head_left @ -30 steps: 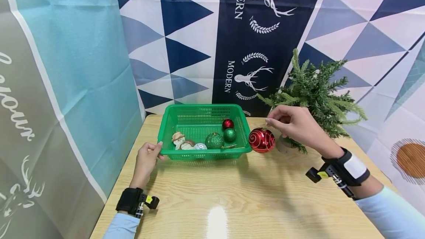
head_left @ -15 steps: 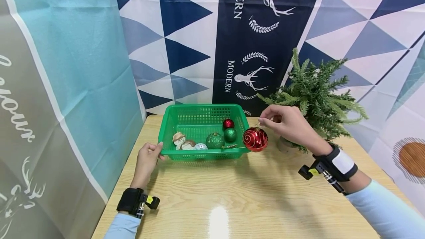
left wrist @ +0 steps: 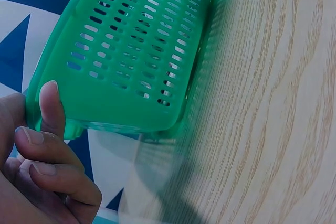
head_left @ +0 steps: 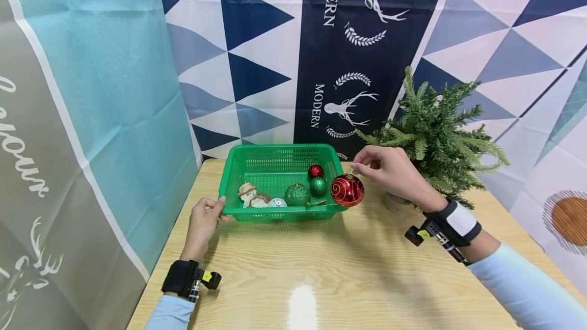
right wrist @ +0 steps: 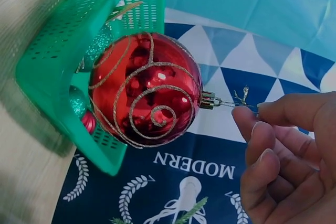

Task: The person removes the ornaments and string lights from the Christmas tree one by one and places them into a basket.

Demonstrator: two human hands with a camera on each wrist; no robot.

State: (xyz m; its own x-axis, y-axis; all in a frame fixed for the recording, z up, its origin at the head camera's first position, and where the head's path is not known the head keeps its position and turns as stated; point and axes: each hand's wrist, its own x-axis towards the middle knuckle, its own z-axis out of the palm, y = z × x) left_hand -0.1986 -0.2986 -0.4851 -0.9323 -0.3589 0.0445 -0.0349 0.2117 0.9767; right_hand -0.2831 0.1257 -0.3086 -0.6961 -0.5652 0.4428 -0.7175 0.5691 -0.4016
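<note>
A shiny red Christmas ball (head_left: pixel 347 190) with gold swirls hangs by its thin loop at the right end of the green basket (head_left: pixel 279 214). My right hand (head_left: pixel 390 173) pinches that loop between thumb and forefinger; the right wrist view shows the ball's gold cap (right wrist: pixel 210 100) and the string. My left hand (head_left: pixel 204 223) grips the basket's front left corner, thumb on the rim, as the left wrist view also shows. Inside the basket lie a snowman ornament (head_left: pixel 251 196), a silvery ball (head_left: pixel 277 202), two glittery green balls (head_left: pixel 297 195) and a small red ball (head_left: pixel 315 171).
Behind my right hand stands a small artificial fir tree (head_left: pixel 435 131) in a pot. The light wooden table (head_left: pixel 275 264) carries the basket and the tree. Patterned cloth (head_left: pixel 261 65) hangs at the back and along the left side.
My right hand has moved left with the red Christmas ball, from beside the basket to over its right end. My left hand stays on the basket corner.
</note>
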